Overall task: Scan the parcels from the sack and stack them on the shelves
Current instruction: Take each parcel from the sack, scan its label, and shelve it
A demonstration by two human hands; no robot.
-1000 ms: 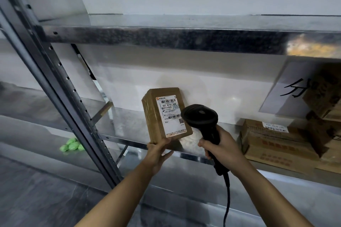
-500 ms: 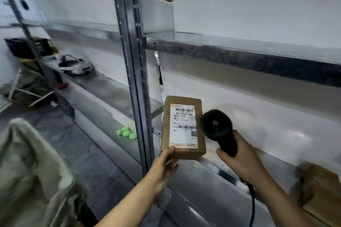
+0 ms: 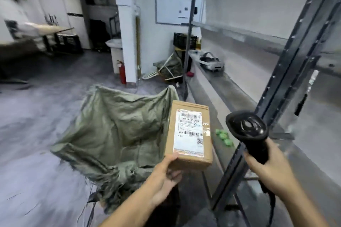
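Observation:
My left hand (image 3: 163, 177) grips a brown cardboard parcel (image 3: 188, 132) by its lower end, white barcode label facing me. It hovers just right of an open grey-green sack (image 3: 114, 131) standing on the floor. My right hand (image 3: 267, 169) holds a black handheld scanner (image 3: 248, 131) by its handle, head up, a short way right of the parcel. Its cable hangs down past my wrist. The metal shelves (image 3: 230, 83) run along the right, with a dark upright post (image 3: 287, 72) behind the scanner.
Small green objects (image 3: 224, 137) lie on the low shelf beside the parcel. A white headset-like device (image 3: 212, 61) rests further along that shelf. A red fire extinguisher (image 3: 122, 72) stands by a white pillar (image 3: 127, 29). Black crates and a folded frame sit at the shelf's far end.
My view has swung left from the shelf face to the floor and sack. The parcel and scanner stayed in my hands, now held in front of the sack instead of the shelf.

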